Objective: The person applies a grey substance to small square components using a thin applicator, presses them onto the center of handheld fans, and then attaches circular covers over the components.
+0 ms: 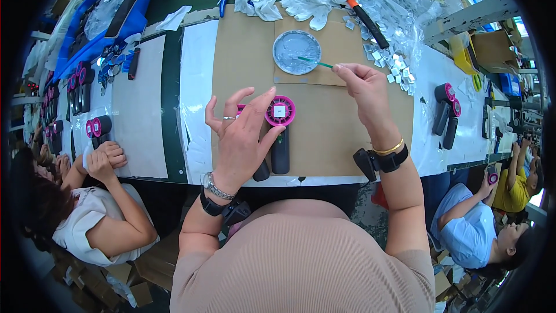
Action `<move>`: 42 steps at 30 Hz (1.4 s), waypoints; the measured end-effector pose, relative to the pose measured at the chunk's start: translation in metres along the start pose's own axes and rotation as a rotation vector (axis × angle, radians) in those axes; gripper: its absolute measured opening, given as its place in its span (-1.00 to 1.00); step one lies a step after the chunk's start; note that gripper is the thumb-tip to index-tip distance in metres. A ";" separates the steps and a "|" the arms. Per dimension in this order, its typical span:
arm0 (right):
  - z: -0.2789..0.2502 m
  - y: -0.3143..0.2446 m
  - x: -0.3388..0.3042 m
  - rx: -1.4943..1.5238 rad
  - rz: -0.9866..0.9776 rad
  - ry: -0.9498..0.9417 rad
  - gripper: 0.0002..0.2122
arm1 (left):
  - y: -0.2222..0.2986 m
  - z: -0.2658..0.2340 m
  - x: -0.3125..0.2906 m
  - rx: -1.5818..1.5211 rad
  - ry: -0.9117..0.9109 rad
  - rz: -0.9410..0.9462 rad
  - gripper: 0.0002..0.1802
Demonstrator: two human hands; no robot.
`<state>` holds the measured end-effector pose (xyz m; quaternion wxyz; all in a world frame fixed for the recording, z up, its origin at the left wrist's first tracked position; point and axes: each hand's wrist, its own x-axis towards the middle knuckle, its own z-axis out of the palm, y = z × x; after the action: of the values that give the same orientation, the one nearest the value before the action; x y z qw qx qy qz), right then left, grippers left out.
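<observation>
My right hand pinches a thin green stick whose far end lies in a round shallow dish of grey paste. My left hand is spread, thumb and fingers apart, beside a dark handheld fan with a magenta ring head; whether it touches the fan I cannot tell. A white square piece sits in the middle of that ring. A second, similar fan is mostly hidden under my left hand. Both fans lie on a brown cardboard sheet.
Small silver squares lie scattered right of the dish, near an orange-and-black tool and clear plastic. White gloves and blue-handled pliers are at the back. More fans lie to the right. People sit on both sides.
</observation>
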<state>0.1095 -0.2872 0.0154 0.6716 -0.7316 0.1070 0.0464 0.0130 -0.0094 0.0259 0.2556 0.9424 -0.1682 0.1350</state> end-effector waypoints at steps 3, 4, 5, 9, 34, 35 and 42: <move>-0.004 -0.013 -0.005 0.097 -0.035 -0.005 -0.80 | -0.002 0.004 0.000 0.004 0.039 -0.005 -0.16; -0.005 -0.015 -0.006 0.145 -0.052 -0.007 -0.80 | -0.002 0.004 0.000 0.005 0.041 -0.007 -0.16; -0.007 -0.011 -0.007 0.143 -0.052 -0.001 -0.80 | -0.002 0.005 0.000 0.001 0.041 -0.010 -0.16; -0.011 0.007 -0.001 -0.082 -0.065 0.076 -0.81 | -0.003 0.006 0.003 -0.005 0.048 -0.019 -0.16; -0.015 -0.022 -0.085 0.136 0.179 -0.200 -0.84 | -0.007 0.007 0.000 -0.057 0.054 -0.023 -0.01; -0.012 -0.018 -0.086 0.100 0.173 -0.190 -0.85 | -0.007 0.007 0.000 -0.057 0.054 -0.021 -0.01; -0.003 -0.002 -0.094 -0.300 -0.302 -0.176 -0.87 | -0.006 0.005 0.000 -0.072 0.047 -0.025 -0.01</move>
<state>0.0187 -0.2812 0.0376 0.5616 -0.8240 -0.0706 0.0244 0.0163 -0.0069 0.0195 0.2950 0.9312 -0.1548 0.1478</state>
